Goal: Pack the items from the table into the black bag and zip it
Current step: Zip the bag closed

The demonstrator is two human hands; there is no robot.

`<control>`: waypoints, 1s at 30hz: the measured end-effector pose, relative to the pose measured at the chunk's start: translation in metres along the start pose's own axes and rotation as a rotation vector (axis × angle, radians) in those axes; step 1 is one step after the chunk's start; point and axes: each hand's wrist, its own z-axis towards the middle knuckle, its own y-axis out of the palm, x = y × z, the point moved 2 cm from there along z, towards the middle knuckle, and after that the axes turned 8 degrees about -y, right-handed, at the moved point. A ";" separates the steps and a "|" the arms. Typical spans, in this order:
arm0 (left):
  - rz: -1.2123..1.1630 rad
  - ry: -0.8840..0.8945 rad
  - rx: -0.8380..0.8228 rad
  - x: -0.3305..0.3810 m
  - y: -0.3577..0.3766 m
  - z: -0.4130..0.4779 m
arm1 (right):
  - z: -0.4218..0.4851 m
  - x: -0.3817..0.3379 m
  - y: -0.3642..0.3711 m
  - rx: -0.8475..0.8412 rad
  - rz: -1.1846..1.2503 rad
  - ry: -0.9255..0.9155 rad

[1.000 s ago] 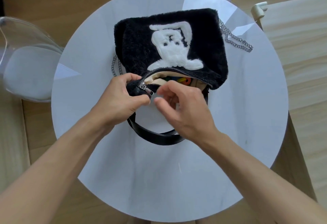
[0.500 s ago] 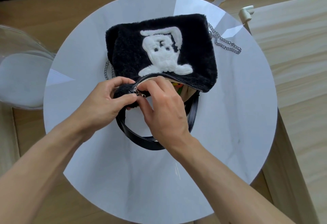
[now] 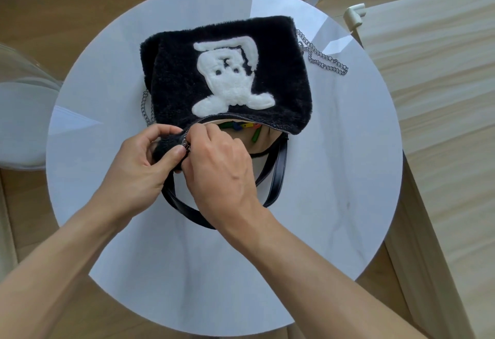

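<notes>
Head view: black bag frame centre on round counter, mouth open, coloured items inside. Left hand fingers pinch furry corner; right hand fingers pinch zipper pull. Likely risks: long fur snags zipper pull; coloured items near opening block it.

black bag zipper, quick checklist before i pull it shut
1. Bag anchored: ok. The left hand grips the furry corner of the black bag beside the zipper slider.
2. Slider held: ok. The fingers of the right hand pinch at it.
3. Zipper path free of contents: cannot tell. The coloured items sit right under the upper teeth.
4. Black strap clear of the opening: ok. It lies below it on the table.
5. Bag zipped: not ok. The mouth gapes open.
</notes>
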 end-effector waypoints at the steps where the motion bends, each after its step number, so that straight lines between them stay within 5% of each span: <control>1: 0.025 0.010 0.012 0.001 0.001 -0.001 | -0.001 0.000 0.000 0.003 -0.043 -0.002; 12: 0.419 0.149 0.244 0.003 0.007 -0.016 | -0.010 0.015 0.005 -0.083 -0.063 0.034; 19: 0.333 0.095 0.206 0.001 0.006 -0.012 | -0.012 0.026 0.004 -0.162 0.359 -0.027; 25: 0.444 0.181 0.236 -0.003 0.008 -0.016 | -0.017 0.047 0.005 -0.113 0.141 0.021; 30: 0.507 0.231 0.326 0.000 0.006 -0.010 | -0.028 0.086 0.008 -0.013 0.027 0.254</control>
